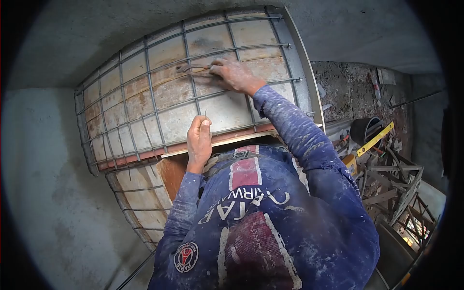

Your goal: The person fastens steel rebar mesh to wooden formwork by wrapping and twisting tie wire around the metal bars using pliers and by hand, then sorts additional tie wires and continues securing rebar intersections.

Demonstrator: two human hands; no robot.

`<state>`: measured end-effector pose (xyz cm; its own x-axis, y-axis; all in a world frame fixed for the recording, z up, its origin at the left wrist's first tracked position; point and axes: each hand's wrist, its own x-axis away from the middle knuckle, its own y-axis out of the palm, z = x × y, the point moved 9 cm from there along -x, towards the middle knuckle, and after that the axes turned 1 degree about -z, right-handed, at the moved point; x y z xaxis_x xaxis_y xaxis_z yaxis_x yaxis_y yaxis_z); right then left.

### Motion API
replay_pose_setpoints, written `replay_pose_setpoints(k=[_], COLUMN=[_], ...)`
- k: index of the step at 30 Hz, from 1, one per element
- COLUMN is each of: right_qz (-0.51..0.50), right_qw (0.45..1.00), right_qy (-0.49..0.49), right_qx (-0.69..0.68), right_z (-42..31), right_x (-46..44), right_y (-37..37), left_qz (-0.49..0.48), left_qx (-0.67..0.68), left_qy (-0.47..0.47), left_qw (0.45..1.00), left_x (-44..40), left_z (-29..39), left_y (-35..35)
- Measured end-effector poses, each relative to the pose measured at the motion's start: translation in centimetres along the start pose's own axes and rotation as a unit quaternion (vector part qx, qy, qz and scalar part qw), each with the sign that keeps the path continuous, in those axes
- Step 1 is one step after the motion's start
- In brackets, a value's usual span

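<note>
My right hand [235,76] is closed around the handles of a pair of pincers [189,69], whose dark head points left over the steel bars. Below it, a rebar grid [150,82] of crossed bars spans wooden boards [166,94]. My left hand [199,140] is pinched at the near edge of the boards, with a short bent piece of thin tie wire [206,113] sticking up from the fingertips. The pincers' jaws are small and dark, so whether they touch a bar cannot be told.
A lower boarded section with bars [141,197] lies at the left. To the right are a yellow spirit level [375,138], a dark bucket [363,129] and a jumble of metal frames [398,181]. Grey walls [36,159] enclose the left side.
</note>
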<state>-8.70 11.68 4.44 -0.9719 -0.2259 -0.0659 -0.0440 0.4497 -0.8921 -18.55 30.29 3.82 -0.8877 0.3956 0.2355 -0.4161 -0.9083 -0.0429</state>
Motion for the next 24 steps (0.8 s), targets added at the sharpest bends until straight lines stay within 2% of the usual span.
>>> replay_pose_setpoints(k=[3, 4, 5, 7, 8, 9, 10, 11, 12, 13, 14, 15, 17, 18, 20, 21, 22, 23, 24], right_qz=[0.005, -0.051, -0.035, 0.063, 0.122, 0.121, 0.144, 0.163, 0.162, 0.053, -0.057, -0.056, 0.031, 0.029, 0.103, 0.124, 0.178, 0.209, 0.234], right_qw=[0.999, 0.997, 0.996, 0.995, 0.991, 0.991, 0.98, 0.945, 0.945, 0.879, 0.764, 0.763, 0.747, 0.748, 0.766, 0.777, 0.736, 0.724, 0.687], right_qy=[-0.048, -0.046, -0.065, -0.066, -0.062, -0.051, -0.007, 0.036, 0.043, 0.117, 0.18, 0.176, 0.204, 0.196, 0.214, 0.217, 0.232, 0.246, 0.237], right_qx=[0.014, 0.042, 0.057, 0.036, 0.009, 0.014, -0.134, -0.28, -0.279, -0.46, -0.617, -0.62, -0.632, -0.633, -0.598, -0.578, -0.611, -0.61, -0.646], right_z=[-3.0, -3.3, -4.5, -6.1, -7.1, -7.8, -7.5, -7.0, -7.6, -7.3, -8.0, -8.2, -6.6, -6.2, -3.9, -2.9, -2.3, -1.2, -0.6], right_x=[-2.1, -3.2, -3.4, -3.1, -1.9, -0.6, 0.6, 1.7, 3.1, 4.9, 7.0, 8.2, 10.0, 10.2, 11.1, 11.5, 12.0, 12.5, 13.0], right_y=[0.7, 2.7, 2.4, 1.7, 0.4, 0.5, 0.2, 0.3, -0.5, 0.4, 2.0, 1.8, 1.1, 1.1, 0.4, 0.4, -0.1, -0.2, -1.0], left_qz=[0.018, 0.043, 0.042, 0.077, 0.064, 0.073, 0.083, 0.077, 0.06, 0.045, 0.036, 0.038, -0.02, -0.046, -0.093, -0.081, -0.088, -0.082, -0.049], left_qx=[0.015, 0.014, 0.011, 0.086, 0.089, 0.11, 0.131, 0.133, 0.151, 0.168, 0.168, 0.163, 0.138, 0.131, 0.141, 0.124, 0.067, -0.101, -0.169], left_qy=[-0.019, -0.027, -0.025, -0.036, -0.04, -0.042, -0.042, -0.045, -0.031, -0.018, -0.022, -0.02, -0.062, -0.063, -0.067, -0.061, -0.079, 0.01, 0.112], left_qw=[1.0, 0.999, 0.999, 0.993, 0.993, 0.99, 0.987, 0.987, 0.986, 0.985, 0.985, 0.986, 0.988, 0.988, 0.983, 0.987, 0.991, 0.991, 0.978], left_x=[0.0, -0.1, 0.0, 0.1, 0.3, 0.3, 0.1, -0.3, -0.4, -0.3, -0.6, -0.9, -1.4, -1.7, -2.0, -2.3, -2.7, -3.5, -3.9], left_z=[-0.3, -0.6, -0.3, -0.5, -0.5, -0.3, 0.0, 0.4, 1.0, 1.5, 1.7, 1.9, 1.9, 2.0, 1.9, 2.2, 1.7, 3.2, 5.2], left_y=[-0.6, -0.9, -1.0, -1.5, -1.5, -1.9, -2.2, -2.1, -1.7, -1.4, -0.6, 0.1, 2.4, 3.5, 5.5, 6.0, 6.3, 6.3, 6.2])
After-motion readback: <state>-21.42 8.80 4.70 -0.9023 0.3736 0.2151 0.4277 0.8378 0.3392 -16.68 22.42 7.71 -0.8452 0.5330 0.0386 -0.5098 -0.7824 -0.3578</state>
